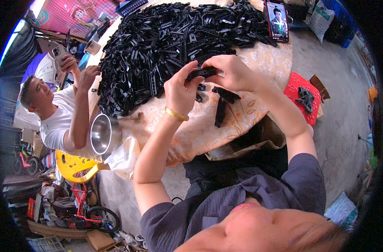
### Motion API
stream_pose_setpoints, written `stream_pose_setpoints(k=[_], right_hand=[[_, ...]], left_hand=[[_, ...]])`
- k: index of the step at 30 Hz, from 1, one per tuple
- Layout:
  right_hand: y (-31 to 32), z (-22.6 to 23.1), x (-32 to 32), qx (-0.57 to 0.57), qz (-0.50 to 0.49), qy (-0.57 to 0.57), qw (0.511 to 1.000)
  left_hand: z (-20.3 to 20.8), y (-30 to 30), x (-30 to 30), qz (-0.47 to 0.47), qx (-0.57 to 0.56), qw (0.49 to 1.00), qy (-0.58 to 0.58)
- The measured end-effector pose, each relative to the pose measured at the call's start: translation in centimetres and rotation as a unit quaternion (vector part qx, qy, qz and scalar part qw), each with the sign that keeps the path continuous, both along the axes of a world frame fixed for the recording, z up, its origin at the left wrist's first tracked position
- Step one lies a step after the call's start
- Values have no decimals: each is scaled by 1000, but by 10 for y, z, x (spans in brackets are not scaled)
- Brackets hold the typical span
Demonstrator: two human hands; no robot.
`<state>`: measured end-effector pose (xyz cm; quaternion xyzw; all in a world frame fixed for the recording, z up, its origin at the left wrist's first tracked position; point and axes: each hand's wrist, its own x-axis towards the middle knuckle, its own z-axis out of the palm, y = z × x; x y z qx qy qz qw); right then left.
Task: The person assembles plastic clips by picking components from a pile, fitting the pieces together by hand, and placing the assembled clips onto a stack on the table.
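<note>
Between my two hands is a curved black plastic part (pixel 203 73), held up over the near side of a table. My left hand (pixel 181 90) pinches its left end between thumb and fingers. At its right end, my right hand (pixel 233 72) grips it too, the fingertips partly hidden behind it. Just beyond my hands spreads a large pile of black plastic parts (pixel 145 50). Below my right hand, a few loose pieces lie apart from the pile, among them a long black piece (pixel 220 112) on the flowered tablecloth (pixel 191 134).
A phone (pixel 277 21) showing a video stands at the pile's far right. To the left are a metal bowl (pixel 102 134), a yellow chair (pixel 74 166) and a co-worker (pixel 59 113) holding a phone (pixel 59 53). A red stool (pixel 298 86) with black gloves is at right.
</note>
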<state>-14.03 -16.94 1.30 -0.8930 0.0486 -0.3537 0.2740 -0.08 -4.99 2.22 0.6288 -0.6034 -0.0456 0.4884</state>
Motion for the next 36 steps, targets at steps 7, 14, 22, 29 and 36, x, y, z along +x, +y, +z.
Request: stream_pose_setpoints(k=[7, 14, 22, 29, 36], right_hand=[[-14, 2, -8, 179, 111, 154, 965], [-12, 0, -8, 160, 245, 320, 901], [0, -25, 26, -89, 76, 2, 993], [11, -22, 24, -131, 8, 94, 987], [0, -4, 9, 247, 18, -24, 968]], left_hand=[[6, -5, 30, 47, 61, 993, -93], [13, 5, 70, 322, 308, 847, -289], [5, 1, 54, 264, 250, 902, -232], [-17, -4, 56, 133, 86, 966, -203], [5, -5, 38, 137, 0, 989, -56]])
